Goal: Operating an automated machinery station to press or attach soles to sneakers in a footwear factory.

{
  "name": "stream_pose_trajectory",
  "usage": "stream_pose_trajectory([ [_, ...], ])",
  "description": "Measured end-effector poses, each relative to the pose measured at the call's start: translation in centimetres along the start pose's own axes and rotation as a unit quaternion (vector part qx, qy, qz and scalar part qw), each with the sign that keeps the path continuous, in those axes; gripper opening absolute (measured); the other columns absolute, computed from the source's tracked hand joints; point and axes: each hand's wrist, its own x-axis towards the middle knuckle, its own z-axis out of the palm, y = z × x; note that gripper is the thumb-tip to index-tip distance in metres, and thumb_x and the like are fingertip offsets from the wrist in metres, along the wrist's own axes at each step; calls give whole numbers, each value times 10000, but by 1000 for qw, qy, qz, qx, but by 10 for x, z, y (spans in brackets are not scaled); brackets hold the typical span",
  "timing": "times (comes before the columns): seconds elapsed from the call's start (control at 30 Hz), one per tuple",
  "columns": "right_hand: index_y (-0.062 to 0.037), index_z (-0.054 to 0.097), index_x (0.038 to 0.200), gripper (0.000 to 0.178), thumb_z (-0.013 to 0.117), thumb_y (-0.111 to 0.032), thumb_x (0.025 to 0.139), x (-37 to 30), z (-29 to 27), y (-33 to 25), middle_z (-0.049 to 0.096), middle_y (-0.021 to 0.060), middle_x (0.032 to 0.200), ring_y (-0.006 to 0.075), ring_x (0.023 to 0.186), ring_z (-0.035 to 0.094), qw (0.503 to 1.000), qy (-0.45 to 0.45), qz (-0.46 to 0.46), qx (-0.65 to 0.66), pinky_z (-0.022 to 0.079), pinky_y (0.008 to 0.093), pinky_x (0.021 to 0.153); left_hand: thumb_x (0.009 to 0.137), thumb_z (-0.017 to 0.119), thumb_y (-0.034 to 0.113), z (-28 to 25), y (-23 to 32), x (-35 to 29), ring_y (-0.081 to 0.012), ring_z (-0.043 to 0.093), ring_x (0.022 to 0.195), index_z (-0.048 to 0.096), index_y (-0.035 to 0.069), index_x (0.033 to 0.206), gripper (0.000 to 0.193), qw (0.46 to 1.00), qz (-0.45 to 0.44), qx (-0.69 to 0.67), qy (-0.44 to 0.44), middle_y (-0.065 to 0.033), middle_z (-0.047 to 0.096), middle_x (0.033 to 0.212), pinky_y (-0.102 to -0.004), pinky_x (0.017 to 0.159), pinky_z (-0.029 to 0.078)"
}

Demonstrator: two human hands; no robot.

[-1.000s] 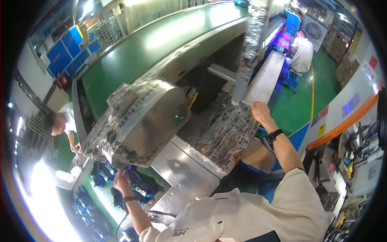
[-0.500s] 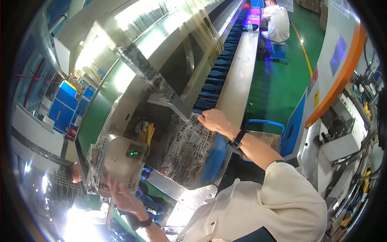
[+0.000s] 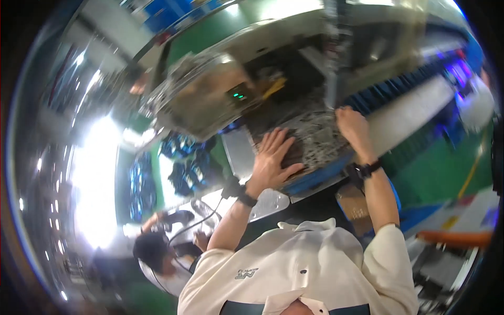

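My left hand (image 3: pixel 272 158) lies with fingers spread on the film-wrapped surface (image 3: pixel 316 137) at the near end of a machine. That covering is crinkled and partly see-through, with a blue edge (image 3: pixel 315 177) on the side toward me. My right hand (image 3: pixel 353 128) is closed at the far right corner of this surface, beside a upright metal bar (image 3: pixel 332 79). Whatever its fingers may hold is hidden. Just beyond it begins a row of dark blue pieces (image 3: pixel 399 86) on a conveyor; their kind is blurred. Both wrists wear black bands.
A film-covered metal box (image 3: pixel 205 97) with green lights stands to the left. Bundles of blue shoe-like items (image 3: pixel 189 165) lie beyond a co-worker (image 3: pixel 163 257) at lower left. A pale ledge (image 3: pixel 412 118) runs along the conveyor. A cardboard box (image 3: pixel 354 207) sits below my right forearm.
My left hand has moved from beside the metal box onto the film-wrapped surface. My right hand stays closed at its corner. The view has swung left, bringing the lower-left co-worker into sight.
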Motion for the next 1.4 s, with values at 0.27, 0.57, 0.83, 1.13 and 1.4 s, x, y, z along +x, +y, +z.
stream_pose_trajectory([
  [0.27, 10, 583, 1034, 429, 372, -359, 978, 4, 25, 21, 645, 308, 981, 481, 910, 625, 999, -24, 28, 24, 494, 549, 817, 832, 640, 543, 17, -7, -12, -367, 354, 1376, 558, 6, 1285, 708, 999, -31, -18, 26, -201, 454, 1428, -495, 1156, 226],
  [0.57, 31, 539, 1209, 511, 358, -392, 986, -1, 23, 17, 647, 315, 1005, 473, 979, 618, 1000, -12, 5, -8, 492, 520, 860, 837, 626, 566, 19, -11, -17, -365, 364, 1365, 556, 14, 1283, 713, 998, -38, -3, 46, -176, 462, 1428, -488, 1152, 241],
  [0.83, 27, 551, 1197, 476, 421, -381, 989, 2, 27, 26, 661, 296, 988, 442, 963, 640, 1000, 0, 9, -19, 513, 513, 832, 836, 632, 558, 24, -8, -15, -355, 366, 1367, 565, 43, 1284, 686, 998, -43, 6, 38, -147, 464, 1437, -481, 1154, 246],
  [1.13, 39, 557, 1195, 472, 433, -366, 988, -4, 23, 25, 663, 291, 985, 432, 964, 643, 1000, 5, 1, -11, 521, 500, 829, 849, 629, 542, 26, -10, -15, -356, 381, 1357, 572, 68, 1285, 647, 998, -47, -8, 42, -124, 474, 1434, -483, 1150, 260],
  [1.4, 36, 558, 1200, 474, 445, -369, 980, -7, 21, 23, 661, 293, 994, 435, 970, 640, 1000, 11, 6, 3, 516, 503, 831, 848, 641, 526, 26, -11, -16, -350, 396, 1346, 588, 63, 1267, 627, 997, -53, -18, 53, -118, 490, 1419, -483, 1143, 274],
])
